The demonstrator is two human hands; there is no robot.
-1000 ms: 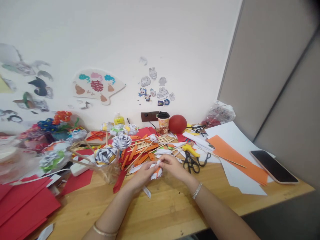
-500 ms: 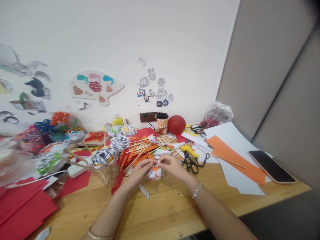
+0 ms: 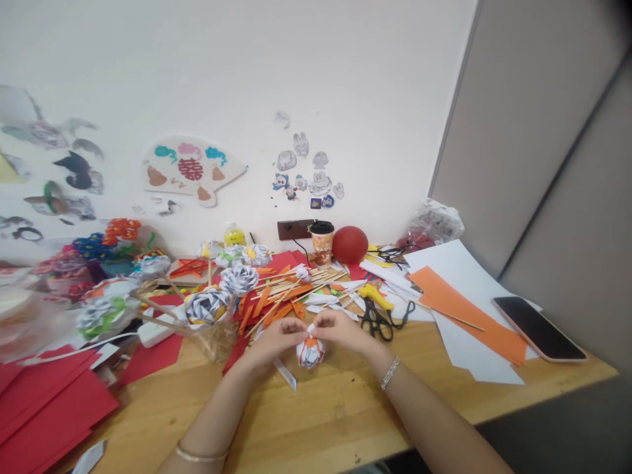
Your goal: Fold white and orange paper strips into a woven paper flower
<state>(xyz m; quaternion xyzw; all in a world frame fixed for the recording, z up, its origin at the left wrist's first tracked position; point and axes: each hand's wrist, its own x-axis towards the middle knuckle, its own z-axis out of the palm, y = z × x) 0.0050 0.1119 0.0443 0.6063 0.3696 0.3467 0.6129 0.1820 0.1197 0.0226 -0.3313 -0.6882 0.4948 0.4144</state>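
Note:
A white and orange paper flower hangs head down between my two hands, just above the wooden table. My left hand pinches the flower's white base from the left. From the other side, my right hand has its thumb and fingers closed on the same base. A small folded white paper strip lies on the table under my left hand. Beyond my fingers spread wooden sticks and folded orange strips. Black-handled scissors rest to the right of my right hand.
Paper roses stand in a wrapped holder at left, with red paper sheets nearer me. A lidded cup and a red balloon stand by the wall. At right lie orange paper and a phone.
The paper flower has turned, so its head now points down more toward me and more of it shows below my fingers. Both hands keep their pinch at its base.

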